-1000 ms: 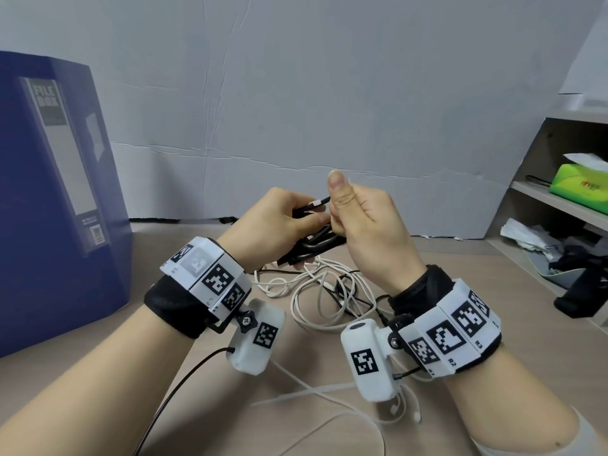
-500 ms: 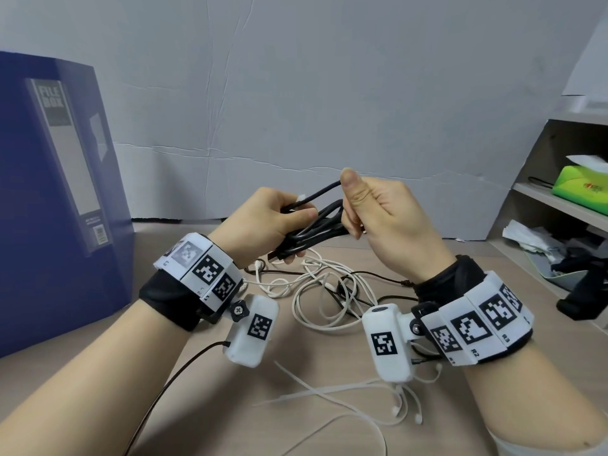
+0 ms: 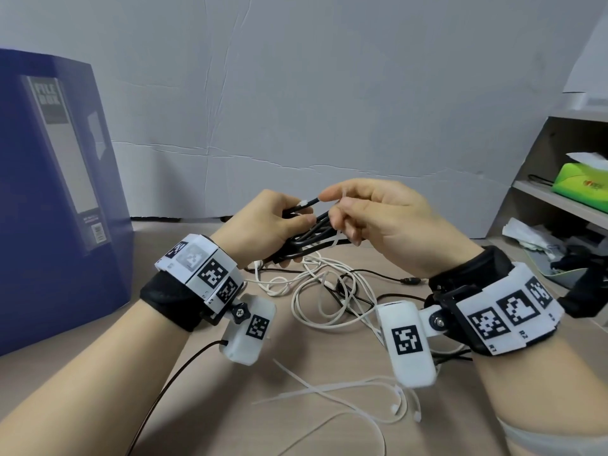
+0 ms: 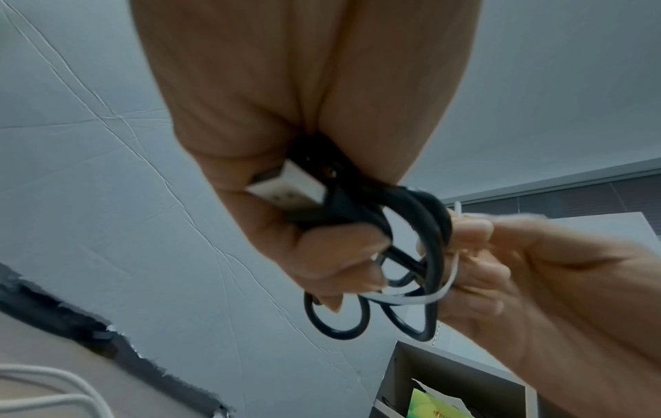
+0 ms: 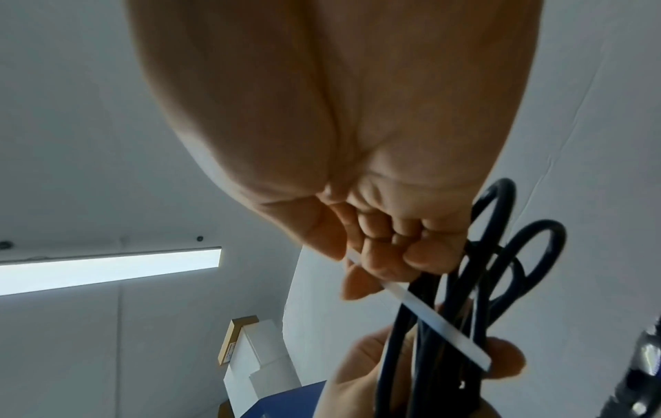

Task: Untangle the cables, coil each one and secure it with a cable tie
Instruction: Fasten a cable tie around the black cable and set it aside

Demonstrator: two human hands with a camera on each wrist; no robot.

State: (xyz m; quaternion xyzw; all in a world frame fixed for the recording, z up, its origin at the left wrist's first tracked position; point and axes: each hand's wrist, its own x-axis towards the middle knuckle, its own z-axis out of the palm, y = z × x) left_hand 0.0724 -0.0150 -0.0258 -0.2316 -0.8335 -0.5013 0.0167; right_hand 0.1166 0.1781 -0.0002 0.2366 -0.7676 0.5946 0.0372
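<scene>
My left hand point(image 3: 283, 222) grips a coiled black cable point(image 3: 309, 236) above the desk; its silver USB plug point(image 4: 286, 189) pokes out of the fist in the left wrist view. A white cable tie point(image 5: 425, 312) crosses the black loops point(image 5: 500, 254). My right hand point(image 3: 348, 218) pinches that cable tie point(image 4: 425, 298) with curled fingers, right beside the coil. Below both hands a tangle of white cables point(image 3: 329, 291) and a thin black cable point(image 3: 394, 279) lies on the desk.
Loose white cable ties point(image 3: 316, 390) and white earphones point(image 3: 404, 409) lie near the desk's front. A blue file box point(image 3: 59, 192) stands at the left. Shelves point(image 3: 559, 205) with a green tissue pack point(image 3: 582, 182) are at the right. A grey wall closes the back.
The right hand has lowered from upright beside the coil and turned palm-down, now pinching the white tie at the loops. The left hand keeps its grip on the black coil.
</scene>
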